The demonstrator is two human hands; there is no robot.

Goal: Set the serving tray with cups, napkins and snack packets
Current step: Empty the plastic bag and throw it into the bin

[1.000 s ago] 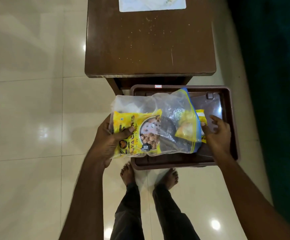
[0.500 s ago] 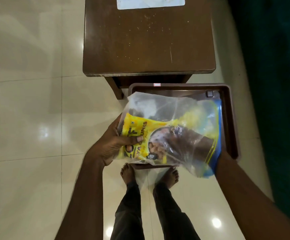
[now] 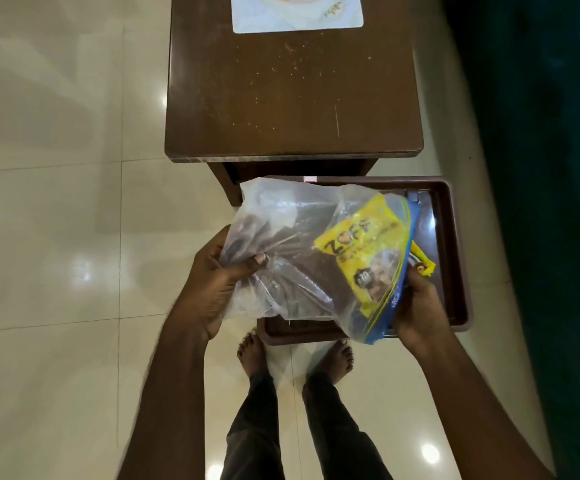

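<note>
A clear zip bag [image 3: 292, 244] with a blue seal edge hangs over the brown serving tray [image 3: 454, 251]. Inside it a yellow snack packet [image 3: 364, 251] lies at the right end, near the seal. My left hand [image 3: 219, 275] pinches the crumpled left end of the bag. My right hand [image 3: 420, 306] holds the bag's right end from below, at the seal. A second yellow packet [image 3: 421, 259] pokes out beyond the seal, just above my right hand. How the tray is held up is hidden by the bag.
A dark brown wooden table [image 3: 292, 98] stands just beyond the tray, with a pale placemat [image 3: 299, 15] at its far end and crumbs on top. Glossy cream floor tiles lie to the left. A dark green curtain [image 3: 541, 168] fills the right side. My bare feet show below.
The yellow packet has slid from the left end of the bag to the right end by the seal. My left hand now grips empty crumpled plastic. My right hand shifted under the seal.
</note>
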